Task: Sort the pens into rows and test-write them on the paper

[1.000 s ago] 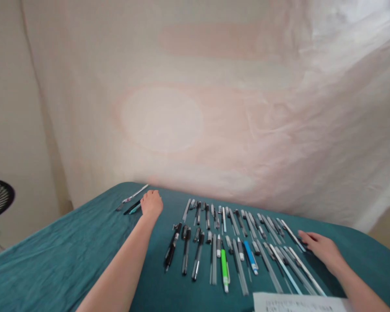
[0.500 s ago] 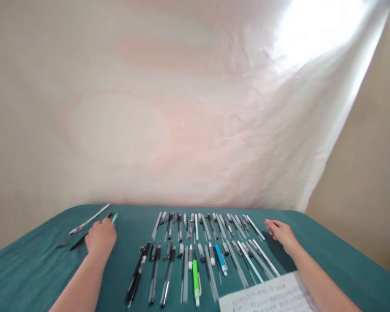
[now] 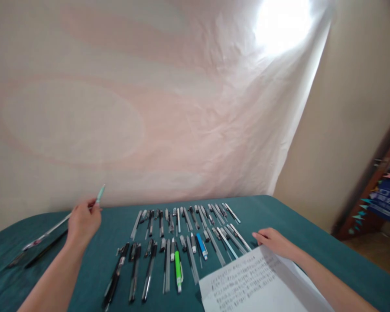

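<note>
My left hand [image 3: 82, 222] is raised a little above the teal tablecloth [image 3: 279, 216] at the left, closed on a pen with a mint-green end [image 3: 99, 194] that sticks up past my fingers. Two other pens [image 3: 42, 242] lie on the cloth just left of that hand. My right hand [image 3: 272, 242] rests flat with fingers spread on the top edge of a printed white sheet [image 3: 253, 284]. Between my hands lie two rows of several pens [image 3: 182, 234], among them a bright green one [image 3: 178, 268] and a blue one [image 3: 201, 245].
A wrinkled white sheet [image 3: 169, 108] hangs behind the table, brightly lit at the upper right. A beige wall and a doorway with blue and coloured paper decorations [image 3: 381, 197] are at the far right. The table's far right corner [image 3: 266, 198] is near the wall.
My view has swung to the right. My left hand has picked the mint-ended pen up off the cloth. My right hand has slid from the pens' right end onto the sheet's edge.
</note>
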Action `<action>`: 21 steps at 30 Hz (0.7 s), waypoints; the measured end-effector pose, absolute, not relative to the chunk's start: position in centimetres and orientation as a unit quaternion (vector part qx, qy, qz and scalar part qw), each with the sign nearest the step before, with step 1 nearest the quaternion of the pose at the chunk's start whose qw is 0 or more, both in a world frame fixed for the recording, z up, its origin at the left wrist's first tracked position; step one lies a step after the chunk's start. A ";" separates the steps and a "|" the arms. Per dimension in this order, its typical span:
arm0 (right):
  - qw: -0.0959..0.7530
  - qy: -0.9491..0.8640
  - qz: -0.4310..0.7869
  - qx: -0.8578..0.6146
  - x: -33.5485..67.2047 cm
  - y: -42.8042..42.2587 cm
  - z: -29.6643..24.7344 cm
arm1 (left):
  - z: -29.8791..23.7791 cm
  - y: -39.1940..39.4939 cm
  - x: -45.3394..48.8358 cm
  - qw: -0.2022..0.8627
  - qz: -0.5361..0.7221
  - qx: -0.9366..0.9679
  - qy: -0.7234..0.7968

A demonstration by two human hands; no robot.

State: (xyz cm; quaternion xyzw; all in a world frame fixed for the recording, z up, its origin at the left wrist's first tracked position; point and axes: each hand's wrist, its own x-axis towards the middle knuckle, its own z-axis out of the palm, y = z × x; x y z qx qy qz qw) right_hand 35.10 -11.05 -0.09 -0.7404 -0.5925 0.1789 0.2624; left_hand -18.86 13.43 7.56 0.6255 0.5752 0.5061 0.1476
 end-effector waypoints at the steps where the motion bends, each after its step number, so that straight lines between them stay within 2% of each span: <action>1: 0.249 -0.602 0.162 -0.741 35.1 -11.8 -0.2 | 8.2 13.2 -18.1 0.131 0.514 0.622 0.577; 3: 0.231 -0.611 0.139 -0.745 35.0 -12.9 -0.5 | 9.1 12.6 -16.2 0.133 0.515 0.625 0.571; 9: 0.209 -0.628 0.109 -0.742 34.3 -14.8 -0.7 | 10.3 8.8 -8.8 0.262 0.476 0.691 0.478; 15: 0.199 -0.629 0.101 -0.745 32.8 -15.9 -0.1 | 9.8 2.4 -1.9 0.499 0.400 0.687 0.345; 21: 0.204 -0.618 0.055 -0.757 32.2 -15.5 -0.3 | 8.5 -0.4 1.1 0.622 0.339 0.642 0.292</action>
